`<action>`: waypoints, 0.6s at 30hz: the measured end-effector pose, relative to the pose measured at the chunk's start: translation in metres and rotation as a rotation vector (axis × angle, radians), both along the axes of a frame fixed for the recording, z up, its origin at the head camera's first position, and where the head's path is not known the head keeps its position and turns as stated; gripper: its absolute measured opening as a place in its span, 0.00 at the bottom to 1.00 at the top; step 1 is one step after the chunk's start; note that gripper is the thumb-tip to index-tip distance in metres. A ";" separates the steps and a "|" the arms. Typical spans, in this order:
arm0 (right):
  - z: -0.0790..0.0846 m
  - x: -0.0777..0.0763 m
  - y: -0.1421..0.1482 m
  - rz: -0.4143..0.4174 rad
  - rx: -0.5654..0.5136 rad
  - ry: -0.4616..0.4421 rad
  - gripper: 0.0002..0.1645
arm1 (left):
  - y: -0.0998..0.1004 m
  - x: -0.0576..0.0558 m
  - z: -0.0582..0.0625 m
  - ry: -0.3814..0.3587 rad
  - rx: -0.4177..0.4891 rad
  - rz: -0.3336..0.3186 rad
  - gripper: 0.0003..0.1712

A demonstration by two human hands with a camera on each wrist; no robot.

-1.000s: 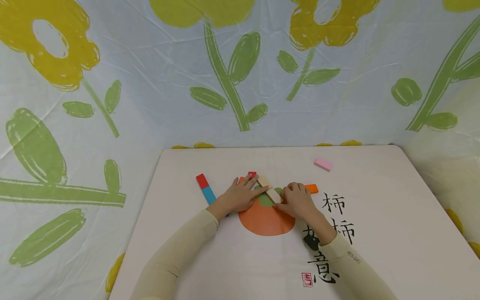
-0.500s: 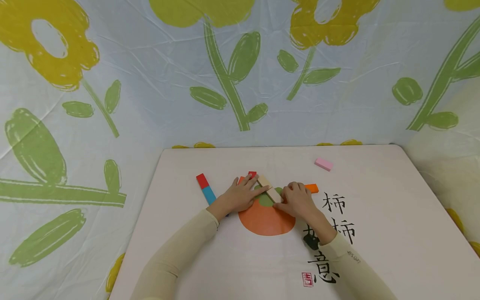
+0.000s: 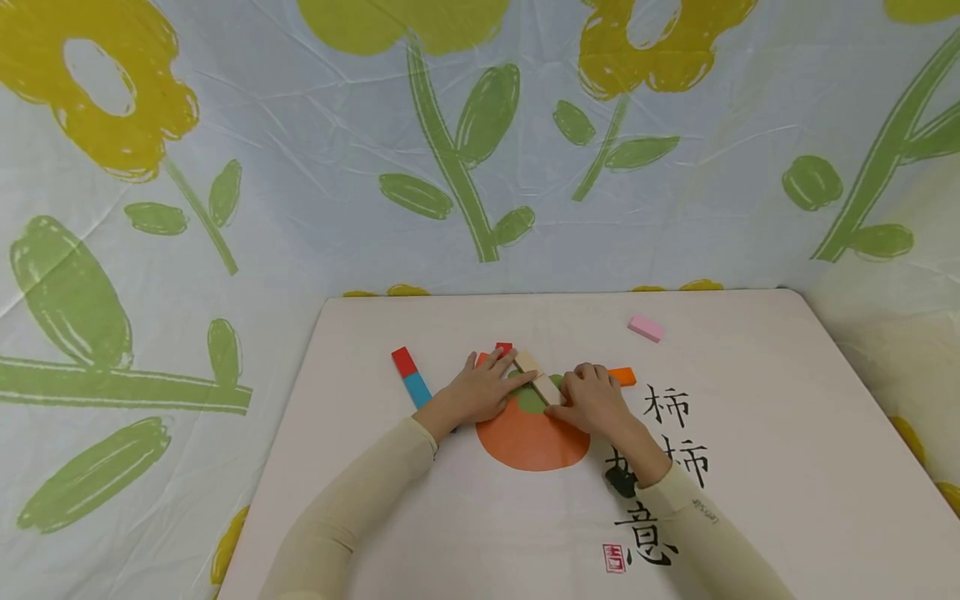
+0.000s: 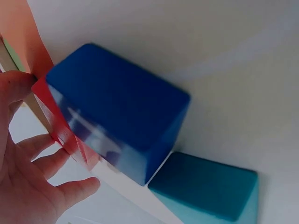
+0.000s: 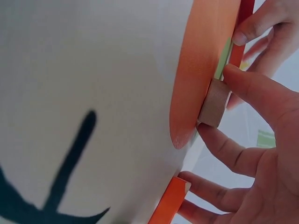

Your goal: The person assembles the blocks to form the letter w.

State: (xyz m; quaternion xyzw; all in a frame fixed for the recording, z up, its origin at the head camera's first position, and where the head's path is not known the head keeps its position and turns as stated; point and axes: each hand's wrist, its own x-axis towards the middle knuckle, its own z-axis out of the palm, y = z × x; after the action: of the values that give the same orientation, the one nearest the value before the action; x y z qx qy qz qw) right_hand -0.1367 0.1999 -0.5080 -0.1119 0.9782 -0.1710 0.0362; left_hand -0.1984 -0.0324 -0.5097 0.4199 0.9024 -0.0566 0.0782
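My left hand reaches over red blocks, its fingers spread. In the left wrist view its thumb and fingers stand on opposite sides of a red block. In the head view its index finger lies at a pale wooden block. My right hand pinches a second wooden block, end to end with the first, between thumb and index finger. Its other fingertips come close to an orange block. A dark blue block and a teal block stand beside the left hand.
The table mat bears an orange persimmon print and black characters. A pink block lies at the back right. A red block and a light blue block form a line at the left. Flowered cloth surrounds the table.
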 end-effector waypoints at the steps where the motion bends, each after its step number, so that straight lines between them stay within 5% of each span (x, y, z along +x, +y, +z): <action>1: 0.000 0.000 0.000 0.001 0.002 0.000 0.24 | 0.000 0.000 0.000 0.002 -0.003 0.001 0.35; 18: 0.005 0.002 0.003 -0.007 -0.042 0.049 0.23 | 0.002 0.006 0.004 0.064 0.008 -0.007 0.35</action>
State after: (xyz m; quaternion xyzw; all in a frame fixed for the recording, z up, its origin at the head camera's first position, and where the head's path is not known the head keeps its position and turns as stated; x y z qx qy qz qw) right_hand -0.1350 0.2033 -0.5034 -0.1135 0.9754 -0.1889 0.0091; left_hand -0.1923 -0.0303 -0.5059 0.4215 0.9031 -0.0668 0.0473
